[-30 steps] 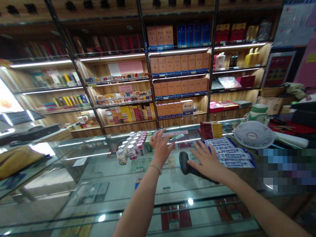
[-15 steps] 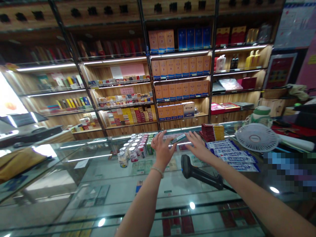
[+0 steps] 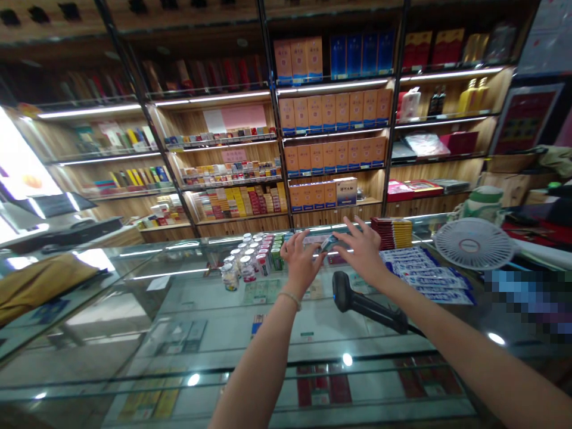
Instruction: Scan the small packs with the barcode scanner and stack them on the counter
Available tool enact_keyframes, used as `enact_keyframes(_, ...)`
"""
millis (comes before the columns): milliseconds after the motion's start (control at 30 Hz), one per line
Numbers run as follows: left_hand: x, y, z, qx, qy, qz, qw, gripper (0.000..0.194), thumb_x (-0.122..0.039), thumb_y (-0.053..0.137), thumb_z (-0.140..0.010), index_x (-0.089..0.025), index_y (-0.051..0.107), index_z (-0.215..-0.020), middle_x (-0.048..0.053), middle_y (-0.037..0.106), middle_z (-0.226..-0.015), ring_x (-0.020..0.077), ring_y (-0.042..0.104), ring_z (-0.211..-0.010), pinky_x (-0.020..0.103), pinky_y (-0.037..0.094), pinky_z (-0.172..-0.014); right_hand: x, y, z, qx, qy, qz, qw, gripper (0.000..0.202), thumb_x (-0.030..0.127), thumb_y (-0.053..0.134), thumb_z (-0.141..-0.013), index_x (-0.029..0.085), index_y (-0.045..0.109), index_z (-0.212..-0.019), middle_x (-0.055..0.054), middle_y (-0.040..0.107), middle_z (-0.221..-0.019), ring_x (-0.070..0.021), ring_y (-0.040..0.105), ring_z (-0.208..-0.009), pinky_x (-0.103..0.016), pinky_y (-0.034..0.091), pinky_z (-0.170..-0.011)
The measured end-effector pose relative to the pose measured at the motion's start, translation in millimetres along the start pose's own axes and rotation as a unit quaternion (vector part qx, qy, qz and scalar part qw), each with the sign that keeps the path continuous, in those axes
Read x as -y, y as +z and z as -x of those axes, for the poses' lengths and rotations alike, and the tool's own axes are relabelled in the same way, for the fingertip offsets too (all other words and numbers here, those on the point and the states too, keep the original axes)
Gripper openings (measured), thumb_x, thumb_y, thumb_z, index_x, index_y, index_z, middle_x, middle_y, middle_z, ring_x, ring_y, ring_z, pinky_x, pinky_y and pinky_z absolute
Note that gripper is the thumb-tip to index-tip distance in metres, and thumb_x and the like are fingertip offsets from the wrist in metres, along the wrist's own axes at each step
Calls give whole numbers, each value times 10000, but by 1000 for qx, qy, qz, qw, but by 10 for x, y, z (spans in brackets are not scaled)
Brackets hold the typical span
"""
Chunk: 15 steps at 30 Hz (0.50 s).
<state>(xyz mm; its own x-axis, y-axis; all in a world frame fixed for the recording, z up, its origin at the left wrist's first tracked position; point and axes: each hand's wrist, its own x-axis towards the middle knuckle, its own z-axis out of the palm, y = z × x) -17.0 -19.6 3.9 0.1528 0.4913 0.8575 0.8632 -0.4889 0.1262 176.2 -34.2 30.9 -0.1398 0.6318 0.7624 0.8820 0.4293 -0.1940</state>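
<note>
Above the glass counter [image 3: 214, 333], a small slim green-and-white pack [image 3: 328, 243] is pinched between my two hands. My left hand [image 3: 300, 259] grips its left end with thumb and fingertips, the other fingers raised. At the right end, my right hand [image 3: 361, 249] has thumb and forefinger on the pack, its other fingers spread upward. The print is too small to read. Just below my right hand lies a black handheld barcode scanner [image 3: 369, 307]. Rows of small white-capped bottles [image 3: 248, 268] stand left of my left hand.
Right of my hands lie a stack of red-and-yellow packs [image 3: 391, 233], blue-and-white sachets [image 3: 424, 277] and a white fan [image 3: 474, 244]. A green-lidded jug [image 3: 482, 204] stands behind the fan. Shelves with orange boxes [image 3: 335, 156] line the wall.
The pack has turned between my hands, now showing a shorter, bluish side. My right hand's fingers have lifted and spread. The whole view has shifted slightly.
</note>
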Motion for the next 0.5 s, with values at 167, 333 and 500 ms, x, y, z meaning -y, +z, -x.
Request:
enact_keyframes(167,-5,-26,-20,26,26,-15,999,177,-441,735,-857,-320,754,-986,50,571,-1459,324,414,-1383,587,232,-1145,-19,-55,-46,-17,7,-1,1000,222,408,609,-949,310,770,-1066,-46,502,-1556,-349,346,-1460,-594,302,-1089)
enact_keyframes(333,21,-128,-144,20,50,-36,998,183,-467,721,-861,-326,750,-972,37,577,-1462,322,408,-1400,591,198,-1163,50,-181,-201,8,-15,14,1000,251,423,586,-961,314,765,-1099,-38,443,-1598,-352,285,-1488,-590,241,-1115)
enact_keyframes(500,127,-249,-258,28,48,-49,997,185,-472,724,-851,-327,759,-959,40,570,-1460,327,390,-1417,599,148,-1192,173,-231,-388,27,-45,21,998,262,423,586,-959,309,762,-1117,-32,415,-1616,-361,246,-1502,-582,206,-1126)
